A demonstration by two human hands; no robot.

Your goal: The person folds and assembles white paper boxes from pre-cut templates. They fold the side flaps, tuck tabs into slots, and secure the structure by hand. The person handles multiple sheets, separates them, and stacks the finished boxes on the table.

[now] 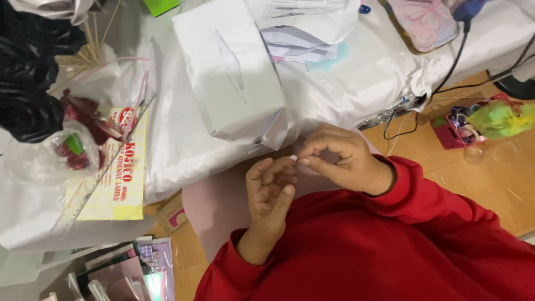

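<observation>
I am pinching a tiny white scrap [293,159] in my right hand [341,159], just above my loosely curled, empty left hand [270,189], below the white box's [234,72] near corner.

A flat yellow label pack [120,178] with red print lies at the left on the white-covered table [184,139]. A white paper-wrapped box [228,69] stands at the far centre, printed sheets [309,22] just right of it.

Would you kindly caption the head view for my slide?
Right hand pinches a small white scrap near the left hand, beside a white paper box.
</observation>
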